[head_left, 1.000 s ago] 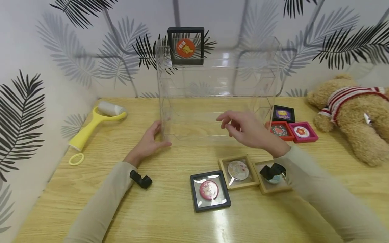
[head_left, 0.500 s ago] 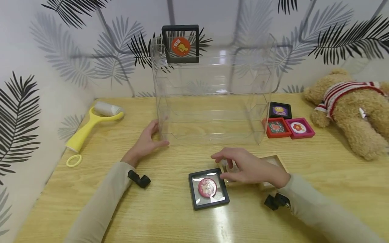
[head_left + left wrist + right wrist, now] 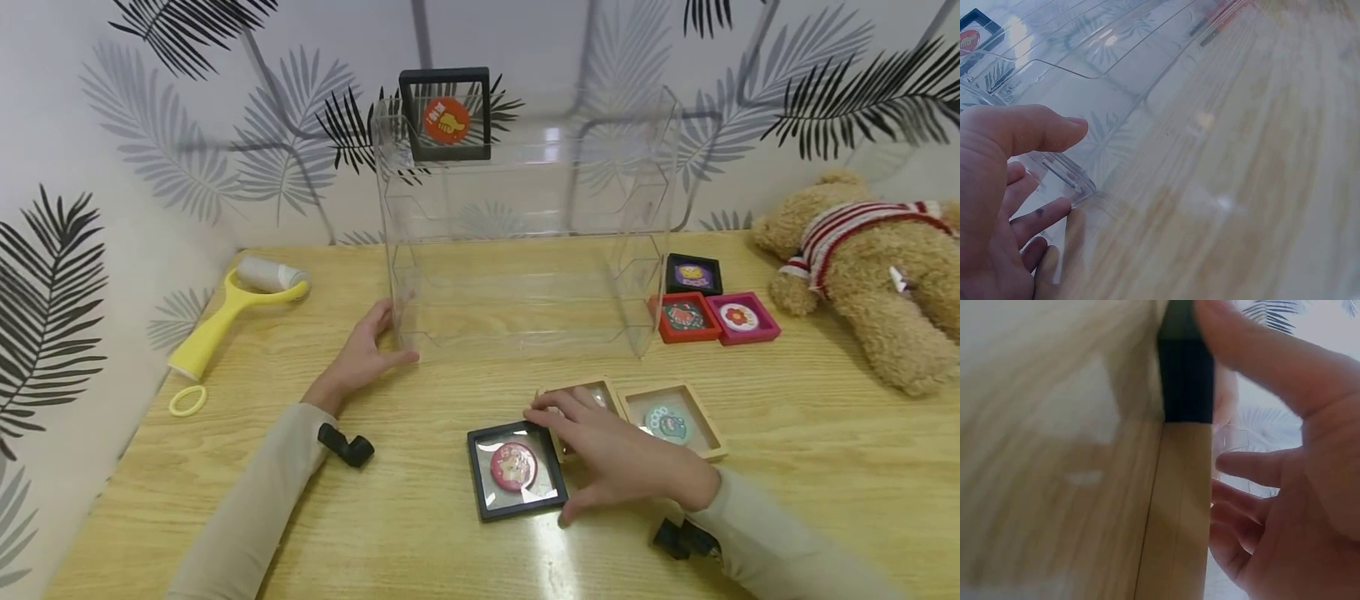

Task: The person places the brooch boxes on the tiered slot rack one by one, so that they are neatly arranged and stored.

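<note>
At the lower left corner of the clear tiered rack [image 3: 525, 340] is my left hand [image 3: 356, 358], thumb in front and fingers beside its side wall. The left wrist view shows that hand [image 3: 988, 206] with fingers spread around the rack's corner [image 3: 1072, 178]. My right hand [image 3: 626, 458] spans the right side of a black frame [image 3: 477, 479] with a red badge [image 3: 513, 467]. Its thumb is by the near corner, its fingertips by the far one. In the right wrist view, the thumb overlaps the black frame [image 3: 1188, 381]; firm contact cannot be told. The hand partly covers a wooden frame [image 3: 1179, 506].
A black frame with an orange badge [image 3: 447, 120] stands on the rack's top left. Another wooden frame [image 3: 708, 421] lies by the right hand. Small black, red [image 3: 688, 333] and magenta frames lie right of the rack, near a teddy bear [image 3: 892, 275]. A yellow roller [image 3: 210, 333] lies left.
My right hand has come down from in front of the rack to the black frame, its thumb and fingers spreading apart. The left hand has stayed by the rack.
</note>
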`<state>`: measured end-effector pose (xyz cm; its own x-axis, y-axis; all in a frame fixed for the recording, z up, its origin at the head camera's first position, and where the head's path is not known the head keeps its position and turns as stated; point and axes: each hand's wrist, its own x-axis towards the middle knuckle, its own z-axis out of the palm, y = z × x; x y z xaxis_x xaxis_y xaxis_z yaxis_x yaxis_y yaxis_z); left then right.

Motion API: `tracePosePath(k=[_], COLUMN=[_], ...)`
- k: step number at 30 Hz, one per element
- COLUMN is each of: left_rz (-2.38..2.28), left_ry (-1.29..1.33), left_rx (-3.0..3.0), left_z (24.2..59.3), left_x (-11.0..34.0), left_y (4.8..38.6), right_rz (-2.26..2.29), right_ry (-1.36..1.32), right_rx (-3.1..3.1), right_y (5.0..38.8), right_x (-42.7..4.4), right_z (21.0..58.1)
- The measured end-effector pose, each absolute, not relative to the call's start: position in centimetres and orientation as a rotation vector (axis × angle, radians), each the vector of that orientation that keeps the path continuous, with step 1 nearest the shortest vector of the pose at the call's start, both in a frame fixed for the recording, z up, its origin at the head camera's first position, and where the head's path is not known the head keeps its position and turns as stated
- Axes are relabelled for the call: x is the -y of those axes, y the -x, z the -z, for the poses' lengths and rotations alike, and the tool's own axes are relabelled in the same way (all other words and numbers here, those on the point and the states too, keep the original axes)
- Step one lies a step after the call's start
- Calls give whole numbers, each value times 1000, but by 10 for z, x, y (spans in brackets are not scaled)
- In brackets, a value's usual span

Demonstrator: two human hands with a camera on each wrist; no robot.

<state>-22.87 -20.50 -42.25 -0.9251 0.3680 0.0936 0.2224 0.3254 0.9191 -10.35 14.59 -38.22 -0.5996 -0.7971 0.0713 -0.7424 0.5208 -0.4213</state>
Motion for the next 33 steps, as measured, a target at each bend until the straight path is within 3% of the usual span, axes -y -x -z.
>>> tracePosePath(k=[8,18,33], left_rz=[-1669,-1669,-1672], left_ry=[-544,-579,-589], left_rx=[-2450,-2451,-2457], left_z=[423,424,422], left_x=[205,205,203], left_y=[231,230,228], right_rz=[499,693,1499], right_ry=[1307,1267,1062], right_rx=[-2695,-2651,-2074], right_y=[100,98,109], right_x=[-140,-135,-138], right_z=[384,388,390])
